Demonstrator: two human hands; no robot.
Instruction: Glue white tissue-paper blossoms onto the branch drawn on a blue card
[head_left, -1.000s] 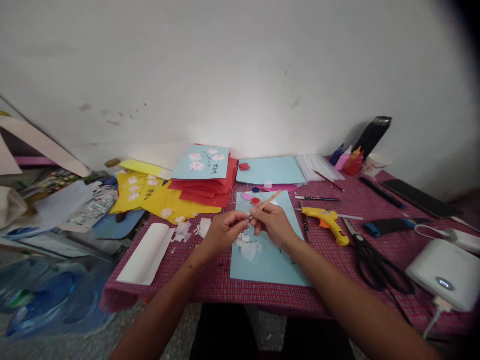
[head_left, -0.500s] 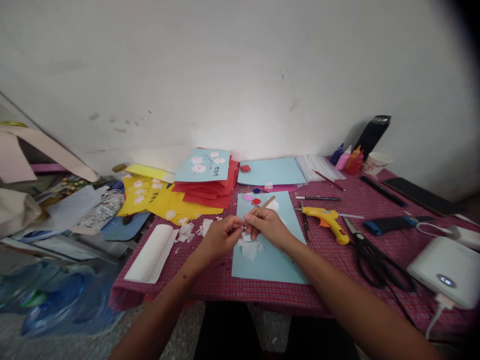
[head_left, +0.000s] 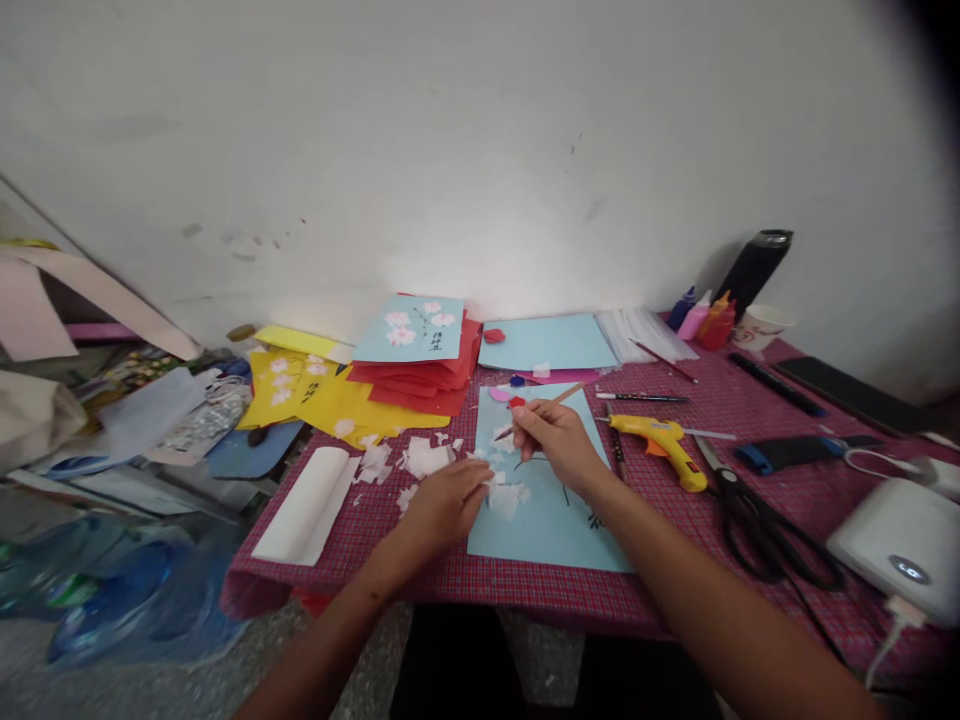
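A light blue card [head_left: 547,525] lies on the red checked tablecloth [head_left: 420,560] before me, with torn white paper scraps [head_left: 506,495] on it. My right hand [head_left: 559,440] is closed round a thin wooden brush [head_left: 559,397], its tip pointing down-left at the card by a white scrap. My left hand [head_left: 446,505] rests low at the card's left edge, fingers curled onto the white scraps; what its fingertips pinch is hidden. More white scraps [head_left: 424,458] lie just left of it.
A yellow glue gun [head_left: 660,440], black scissors [head_left: 757,540], pens and a white power bank [head_left: 904,545] lie to the right. Red [head_left: 420,385] and yellow [head_left: 322,395] card stacks sit at the back left, paint bottles [head_left: 697,320] and a black flask [head_left: 754,270] back right. A white paper roll [head_left: 307,505] lies left.
My hands have parted: the left dropped from the brush tip down to the scraps at the card's left edge, and the right moved the brush tip onto the card.
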